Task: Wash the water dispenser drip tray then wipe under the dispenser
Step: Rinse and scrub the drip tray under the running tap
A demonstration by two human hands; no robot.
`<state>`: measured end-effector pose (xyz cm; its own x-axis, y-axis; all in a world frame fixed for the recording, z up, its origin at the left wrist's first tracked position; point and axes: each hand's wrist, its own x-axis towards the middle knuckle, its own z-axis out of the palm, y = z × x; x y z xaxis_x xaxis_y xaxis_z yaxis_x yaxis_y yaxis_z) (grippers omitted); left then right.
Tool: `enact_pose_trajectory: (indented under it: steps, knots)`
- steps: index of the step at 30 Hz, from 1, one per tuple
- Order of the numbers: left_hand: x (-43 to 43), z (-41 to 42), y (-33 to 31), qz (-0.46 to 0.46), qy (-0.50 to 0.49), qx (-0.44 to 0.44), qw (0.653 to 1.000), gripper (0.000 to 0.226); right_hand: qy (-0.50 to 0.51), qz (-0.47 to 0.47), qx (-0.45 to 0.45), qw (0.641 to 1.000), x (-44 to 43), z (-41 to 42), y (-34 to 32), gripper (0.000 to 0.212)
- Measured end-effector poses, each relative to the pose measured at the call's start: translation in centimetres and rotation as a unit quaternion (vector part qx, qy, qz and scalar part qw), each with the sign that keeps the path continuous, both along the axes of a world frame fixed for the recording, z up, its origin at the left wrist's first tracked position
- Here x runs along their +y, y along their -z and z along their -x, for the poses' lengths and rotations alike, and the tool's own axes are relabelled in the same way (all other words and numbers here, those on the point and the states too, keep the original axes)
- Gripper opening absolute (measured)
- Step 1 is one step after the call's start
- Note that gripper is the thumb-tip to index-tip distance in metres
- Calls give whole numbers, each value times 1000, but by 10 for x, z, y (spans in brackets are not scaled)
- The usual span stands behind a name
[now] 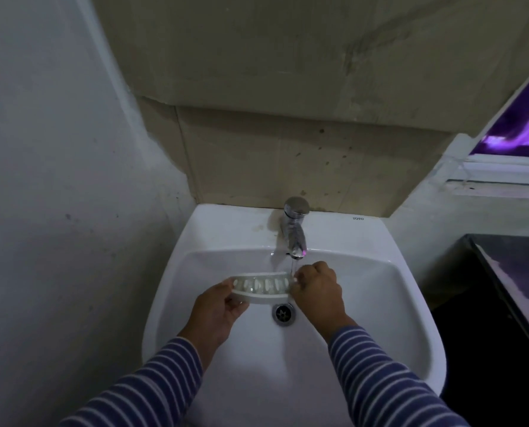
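Note:
The drip tray point(261, 287) is a small white curved plastic piece with a slotted grille on top. I hold it level over the white sink point(380, 291), just above the drain point(283, 313). My left hand point(218, 309) grips its left end from below. My right hand point(317, 292) grips its right end, fingers curled over the edge. A thin stream of water runs from the chrome faucet point(294, 234) onto the tray's right end. Both arms wear blue and white striped sleeves.
The sink is mounted against a stained beige wall, with a pale wall close on the left. A dark counter point(516, 272) stands to the right, and a window point(522, 118) with a purple glow is above it.

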<state>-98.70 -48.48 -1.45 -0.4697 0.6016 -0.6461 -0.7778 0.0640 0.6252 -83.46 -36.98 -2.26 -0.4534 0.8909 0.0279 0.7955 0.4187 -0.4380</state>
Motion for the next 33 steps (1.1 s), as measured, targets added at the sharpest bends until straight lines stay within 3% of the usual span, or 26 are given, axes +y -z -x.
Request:
enact_pose_trajectory:
  steps: [4, 9, 11, 15, 19, 24, 27, 30, 33]
  knots:
    - [1, -5, -1, 0, 10, 2, 1000, 15, 16, -43, -42, 998, 1, 0, 3, 32]
    - [0, 5, 2, 2, -21, 2, 1000, 15, -36, 2, 99, 994, 7, -4, 11, 17]
    - [-1, 9, 4, 0, -21, 0, 1000, 15, -13, 34, 144, 989, 9, -5, 6, 29]
    - [-1, 9, 5, -14, -17, -7, 1000, 16, 47, 55, 74, 995, 13, -3, -4, 42]
    - [1, 11, 6, -29, -17, -10, 999, 18, 43, 117, 66, 990, 18, 2, -9, 36]
    - [1, 18, 10, -31, -31, -1, 999, 16, 35, 197, 139, 970, 19, 0, -11, 28]
    - [1, 24, 15, -25, 1, 38, 999, 15, 51, 280, 168, 944, 19, -5, -13, 22]
    - [5, 22, 14, -10, 43, 59, 997, 20, 51, 227, 136, 963, 19, -10, -11, 17]
    - [10, 17, 7, -4, 96, 75, 993, 30, 61, 269, 238, 931, 15, -13, -11, 21]
